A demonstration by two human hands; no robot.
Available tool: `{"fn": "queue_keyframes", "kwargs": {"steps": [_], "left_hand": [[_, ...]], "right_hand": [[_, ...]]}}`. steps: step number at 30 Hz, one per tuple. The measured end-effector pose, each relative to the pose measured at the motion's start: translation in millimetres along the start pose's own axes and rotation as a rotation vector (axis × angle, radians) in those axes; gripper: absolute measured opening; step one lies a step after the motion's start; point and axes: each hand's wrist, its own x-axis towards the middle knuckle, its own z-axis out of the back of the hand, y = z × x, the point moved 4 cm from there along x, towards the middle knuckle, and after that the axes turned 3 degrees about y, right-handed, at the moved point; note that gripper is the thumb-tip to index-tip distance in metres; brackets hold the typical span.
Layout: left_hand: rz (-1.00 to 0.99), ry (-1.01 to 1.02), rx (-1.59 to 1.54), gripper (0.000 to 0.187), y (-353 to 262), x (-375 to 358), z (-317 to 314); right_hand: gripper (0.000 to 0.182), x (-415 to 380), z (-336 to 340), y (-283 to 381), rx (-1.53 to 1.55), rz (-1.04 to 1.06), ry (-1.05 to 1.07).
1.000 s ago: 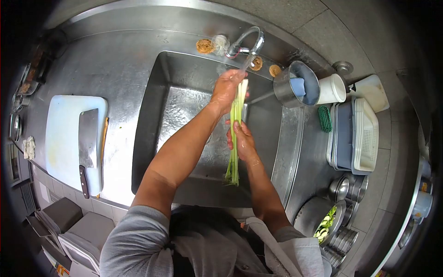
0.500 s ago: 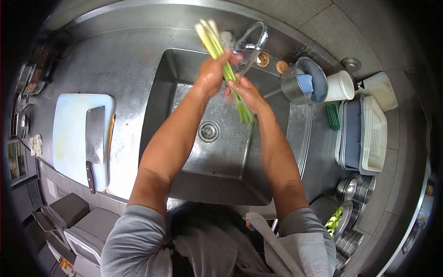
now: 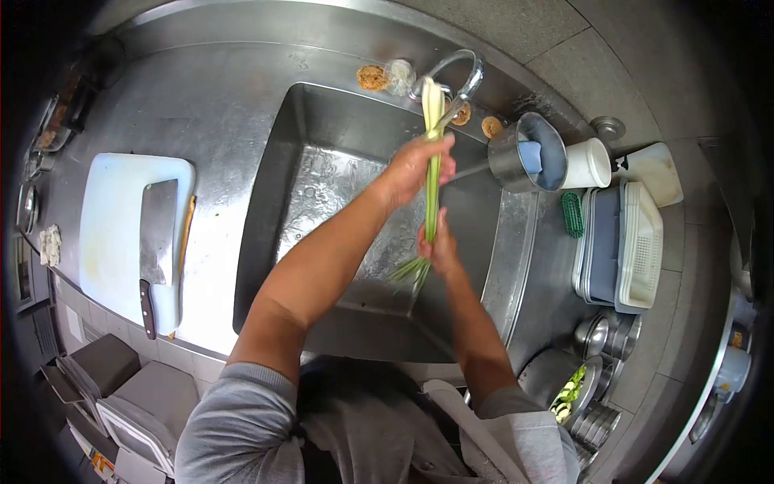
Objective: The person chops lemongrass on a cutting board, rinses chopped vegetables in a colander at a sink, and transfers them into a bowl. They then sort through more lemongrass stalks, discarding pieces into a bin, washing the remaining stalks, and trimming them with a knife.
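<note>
Over the sink I hold a bunch of long green stalks with white ends, much like scallions or leeks. The white ends point up toward the faucet, and water runs onto them. My left hand is closed round the upper part of the bunch. Lower down, my right hand wraps round the stalks. Below it, the thin green leaf ends fan out above the basin floor. Fingers partly hide the middle of the stalks.
Left of the sink, a cleaver lies on a white cutting board. Brown scrubbers sit behind the basin. To the right are a metal pot, a white container, stacked baskets and a green brush.
The bunch has turned more upright and shifted right, its white ends now under the faucet's water. My left hand moved right and down; my right hand slid lower toward the leaf ends.
</note>
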Motion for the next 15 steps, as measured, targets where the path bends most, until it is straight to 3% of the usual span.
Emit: {"fn": "queue_keyframes", "kwargs": {"steps": [3, 8, 12, 15], "left_hand": [[0.092, -0.019, 0.014, 0.038, 41.3, -16.5, 1.9], [0.066, -0.113, 0.027, 0.040, 49.8, -54.5, 9.4], [0.150, -0.171, 0.263, 0.038, 48.7, -65.4, 28.6], [-0.034, -0.210, 0.246, 0.031, 12.9, -56.9, 38.3]], "right_hand": [[0.076, -34.2, -2.7, -46.0, 0.091, -0.023, -0.022], [0.068, -47.3, -27.3, -69.6, 0.070, 0.100, -0.079], [0.065, -25.3, -56.0, -34.1, -0.011, 0.157, -0.099], [0.062, -0.1, -79.7, 20.7, -0.041, 0.224, -0.059]]}}
